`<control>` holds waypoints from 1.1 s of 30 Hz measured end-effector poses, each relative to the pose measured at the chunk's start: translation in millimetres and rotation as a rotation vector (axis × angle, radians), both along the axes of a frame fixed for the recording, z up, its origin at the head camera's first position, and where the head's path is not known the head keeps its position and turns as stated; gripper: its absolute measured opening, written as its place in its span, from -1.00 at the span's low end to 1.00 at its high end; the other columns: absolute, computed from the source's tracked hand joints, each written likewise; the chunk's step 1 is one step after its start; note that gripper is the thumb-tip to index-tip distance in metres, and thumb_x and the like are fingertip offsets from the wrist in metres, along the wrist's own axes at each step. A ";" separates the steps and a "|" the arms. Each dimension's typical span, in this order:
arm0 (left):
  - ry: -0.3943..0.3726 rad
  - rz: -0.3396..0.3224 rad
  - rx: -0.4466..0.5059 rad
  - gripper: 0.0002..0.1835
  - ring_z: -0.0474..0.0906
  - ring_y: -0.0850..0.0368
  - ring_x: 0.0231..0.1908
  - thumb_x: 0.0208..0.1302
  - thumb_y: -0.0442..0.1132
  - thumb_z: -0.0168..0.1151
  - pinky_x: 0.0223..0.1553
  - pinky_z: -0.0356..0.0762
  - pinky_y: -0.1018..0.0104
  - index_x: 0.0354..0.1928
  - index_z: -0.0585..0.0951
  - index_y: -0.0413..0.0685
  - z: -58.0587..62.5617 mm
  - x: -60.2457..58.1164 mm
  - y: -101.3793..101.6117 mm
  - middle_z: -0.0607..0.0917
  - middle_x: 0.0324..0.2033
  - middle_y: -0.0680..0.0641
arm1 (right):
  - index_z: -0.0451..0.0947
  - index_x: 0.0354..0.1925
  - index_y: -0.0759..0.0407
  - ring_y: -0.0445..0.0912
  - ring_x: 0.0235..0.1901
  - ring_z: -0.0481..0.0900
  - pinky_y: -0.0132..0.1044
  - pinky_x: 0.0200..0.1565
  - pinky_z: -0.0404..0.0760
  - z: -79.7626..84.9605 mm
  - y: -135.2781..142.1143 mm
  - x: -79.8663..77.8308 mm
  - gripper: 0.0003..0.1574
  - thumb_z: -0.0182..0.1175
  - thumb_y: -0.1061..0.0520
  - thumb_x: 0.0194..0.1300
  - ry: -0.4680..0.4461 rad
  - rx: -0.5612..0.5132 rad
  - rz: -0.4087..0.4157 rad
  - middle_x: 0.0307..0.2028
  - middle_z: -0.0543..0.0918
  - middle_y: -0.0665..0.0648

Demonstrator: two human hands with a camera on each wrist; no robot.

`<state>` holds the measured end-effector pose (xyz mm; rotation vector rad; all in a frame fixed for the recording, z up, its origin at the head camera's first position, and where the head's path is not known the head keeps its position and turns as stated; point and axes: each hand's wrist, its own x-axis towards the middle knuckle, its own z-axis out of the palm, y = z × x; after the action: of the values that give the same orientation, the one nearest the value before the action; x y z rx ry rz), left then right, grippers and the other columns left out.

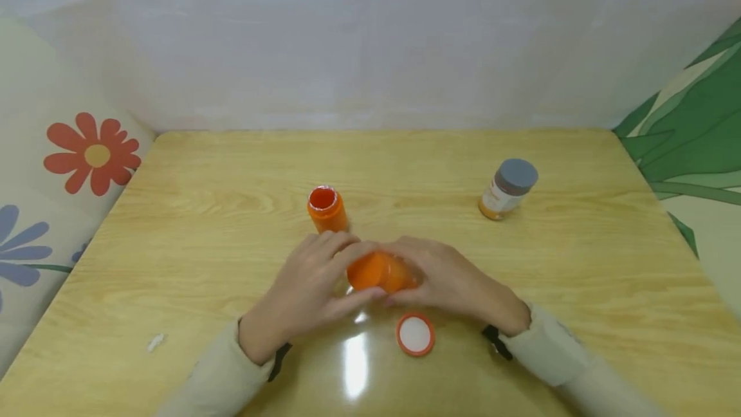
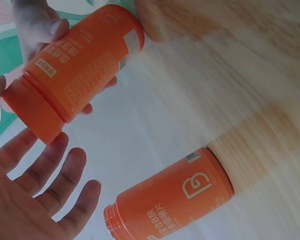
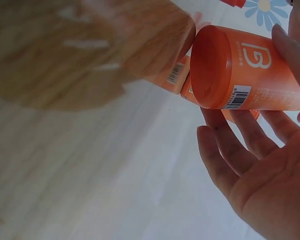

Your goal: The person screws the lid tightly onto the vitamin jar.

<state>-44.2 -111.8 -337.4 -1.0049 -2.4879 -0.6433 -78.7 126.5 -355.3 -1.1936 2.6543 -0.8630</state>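
Between my two hands, an orange supplement bottle point(image 1: 396, 273) lies tilted close over the table. Its orange cap point(image 2: 32, 110) is on, pinched between the thumb and fingertips of my left hand point(image 1: 312, 285). My right hand point(image 1: 448, 278) grips the bottle's body, thumb on one side and fingers on the other, as the right wrist view shows. Just beyond the left fingers stands a second orange bottle point(image 1: 328, 211), upright and uncapped, with a silvery torn rim. Nearer me, a loose orange lid point(image 1: 415, 334) rests with its white inner face up.
Toward the back right stands a small jar point(image 1: 509, 188) with a grey lid and a white label. A small white scrap point(image 1: 155, 342) lies at the left of the wooden table point(image 1: 231, 172). A white sheet point(image 1: 370, 44) hangs behind the table.
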 end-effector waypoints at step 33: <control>-0.013 -0.061 -0.005 -0.52 0.54 0.08 -0.02 0.36 0.13 0.13 0.05 0.51 0.15 0.19 0.60 0.07 5.5 3.2 1.8 0.66 -0.03 -0.01 | 0.48 0.26 -0.27 -0.23 0.10 0.57 -0.17 0.14 0.57 5.9 -1.4 4.1 -0.21 0.46 -0.24 0.06 -0.133 -0.002 -0.030 0.17 0.61 -0.16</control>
<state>-41.0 -110.0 -331.9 -1.0861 -2.4797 -0.6648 -74.7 125.1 -349.4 -1.0599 2.5719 -0.9159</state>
